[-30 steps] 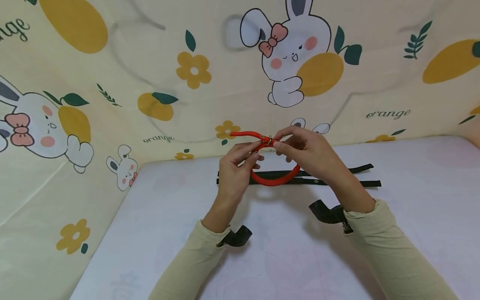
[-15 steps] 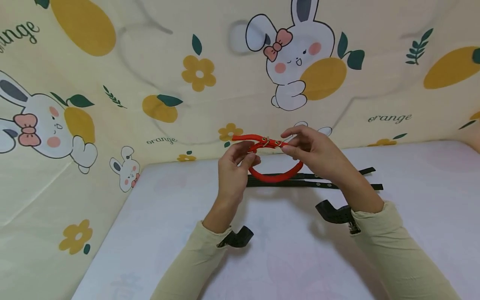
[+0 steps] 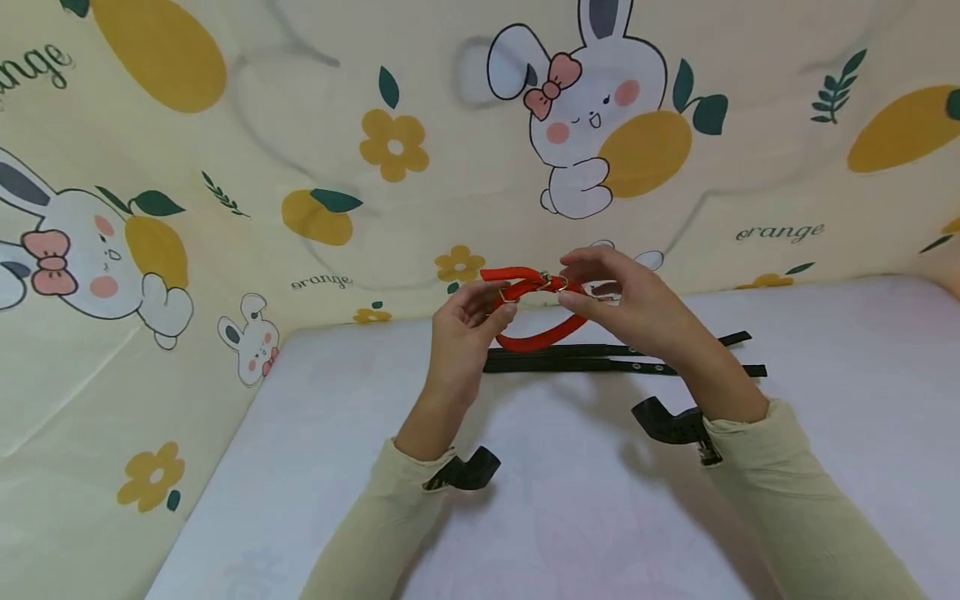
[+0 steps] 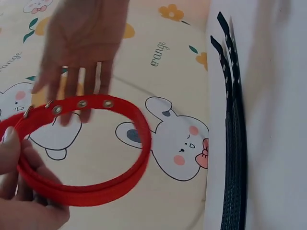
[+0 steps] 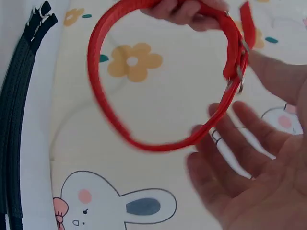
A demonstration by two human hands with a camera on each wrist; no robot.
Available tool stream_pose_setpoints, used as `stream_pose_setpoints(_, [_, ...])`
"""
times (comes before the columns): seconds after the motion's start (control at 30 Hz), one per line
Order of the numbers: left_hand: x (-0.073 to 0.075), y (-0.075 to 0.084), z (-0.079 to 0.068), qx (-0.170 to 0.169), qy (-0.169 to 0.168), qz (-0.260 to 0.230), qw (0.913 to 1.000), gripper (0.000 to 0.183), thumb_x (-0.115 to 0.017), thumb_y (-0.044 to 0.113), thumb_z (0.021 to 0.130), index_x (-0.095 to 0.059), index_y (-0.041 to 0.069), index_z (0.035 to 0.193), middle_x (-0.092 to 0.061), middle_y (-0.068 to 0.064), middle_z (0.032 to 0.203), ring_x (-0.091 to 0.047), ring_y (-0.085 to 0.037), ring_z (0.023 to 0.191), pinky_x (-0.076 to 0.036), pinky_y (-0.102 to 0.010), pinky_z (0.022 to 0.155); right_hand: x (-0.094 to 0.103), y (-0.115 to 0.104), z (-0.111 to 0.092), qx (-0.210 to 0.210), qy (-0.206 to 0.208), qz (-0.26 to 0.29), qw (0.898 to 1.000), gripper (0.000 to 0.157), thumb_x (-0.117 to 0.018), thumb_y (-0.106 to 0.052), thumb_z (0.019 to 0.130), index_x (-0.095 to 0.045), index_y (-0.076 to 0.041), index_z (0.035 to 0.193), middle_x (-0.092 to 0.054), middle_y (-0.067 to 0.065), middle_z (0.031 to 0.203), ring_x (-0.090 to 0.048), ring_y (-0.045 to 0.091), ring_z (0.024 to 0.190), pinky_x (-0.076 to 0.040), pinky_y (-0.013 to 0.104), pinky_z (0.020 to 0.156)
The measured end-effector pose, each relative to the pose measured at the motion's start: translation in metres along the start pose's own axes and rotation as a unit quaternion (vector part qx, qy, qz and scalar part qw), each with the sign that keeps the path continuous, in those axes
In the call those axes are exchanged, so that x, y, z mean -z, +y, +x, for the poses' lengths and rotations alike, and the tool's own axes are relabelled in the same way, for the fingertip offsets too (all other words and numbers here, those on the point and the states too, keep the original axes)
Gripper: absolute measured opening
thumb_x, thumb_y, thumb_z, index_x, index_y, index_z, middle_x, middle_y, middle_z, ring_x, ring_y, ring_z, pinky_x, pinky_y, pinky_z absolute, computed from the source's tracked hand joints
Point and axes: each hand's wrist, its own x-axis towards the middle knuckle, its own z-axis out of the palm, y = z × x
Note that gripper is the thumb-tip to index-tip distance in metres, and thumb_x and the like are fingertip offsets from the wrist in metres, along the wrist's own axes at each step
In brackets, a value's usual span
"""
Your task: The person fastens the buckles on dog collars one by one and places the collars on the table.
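A red buckled collar [image 3: 540, 342], formed into a loop, is held up above the table. My left hand [image 3: 465, 333] pinches it between thumb and fingers beside the strap's loose end. In the left wrist view, metal-rimmed holes [image 4: 82, 103] run along the collar's band. My right hand [image 3: 622, 292] is at the collar's other side, by its metal buckle [image 5: 240, 76]. In the right wrist view, the right fingers [image 5: 261, 129] are spread and relaxed around the band, curled on nothing, with the thumb close by the buckle.
Two black straps [image 3: 555, 364] with holes lie side by side on the white table [image 3: 570, 500] behind the hands. Metal buckles [image 5: 37, 19] show at their ends in the right wrist view. A cloth [image 3: 420, 50] printed with rabbits and oranges hangs behind.
My right hand has loosened from the buckle and spread its fingers, shifting slightly right. The collar is a little higher and turned, and its loose end has moved right. My left hand keeps its hold.
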Motion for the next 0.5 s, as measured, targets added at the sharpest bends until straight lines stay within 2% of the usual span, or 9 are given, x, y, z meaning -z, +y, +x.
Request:
stream_pose_setpoints(0.1, [0.000,0.000,0.000,-0.013,-0.037,0.039,0.9984,0.032,-0.069,0.004,0.091,-0.065,0.003,0.123,-0.068,-0.015,0.122,-0.064,-0.017,0.104,-0.055,-0.020,0.088,-0.003,-0.003,-0.001,0.043,0.010,0.010,0.999,0.047,-0.067,-0.037,0.095,-0.053,-0.022,0.138,-0.061,0.002,0.135,-0.053,0.028,0.127,-0.049,0.052,0.099])
stream_pose_setpoints(0.23, [-0.001,-0.002,-0.002,-0.021,-0.069,0.072,0.9948,0.033,-0.070,0.006,0.091,-0.067,0.004,0.123,-0.068,-0.014,0.121,-0.063,-0.018,0.106,-0.055,-0.020,0.087,-0.008,-0.006,-0.004,0.075,0.018,0.015,0.997,0.038,-0.066,-0.035,0.096,-0.060,-0.024,0.132,-0.064,0.000,0.128,-0.058,0.025,0.118,-0.052,0.045,0.087])
stream_pose_setpoints(0.33, [-0.002,-0.003,-0.003,-0.024,-0.074,0.076,0.9941,0.034,-0.073,0.005,0.089,-0.068,0.003,0.122,-0.069,-0.015,0.121,-0.064,-0.019,0.107,-0.055,-0.022,0.088,-0.011,-0.006,-0.005,0.090,0.022,0.005,0.996,0.034,-0.066,-0.030,0.096,-0.062,-0.023,0.130,-0.066,0.000,0.122,-0.060,0.020,0.110,-0.053,0.038,0.082])
stream_pose_setpoints(0.5, [-0.004,-0.003,-0.004,-0.023,-0.063,0.073,0.9951,0.034,-0.075,0.004,0.087,-0.070,0.003,0.120,-0.071,-0.014,0.119,-0.066,-0.019,0.107,-0.057,-0.025,0.089,-0.013,-0.007,-0.006,0.105,0.023,0.004,0.994,0.032,-0.068,-0.027,0.095,-0.065,-0.021,0.127,-0.069,0.001,0.115,-0.064,0.019,0.101,-0.054,0.035,0.078])
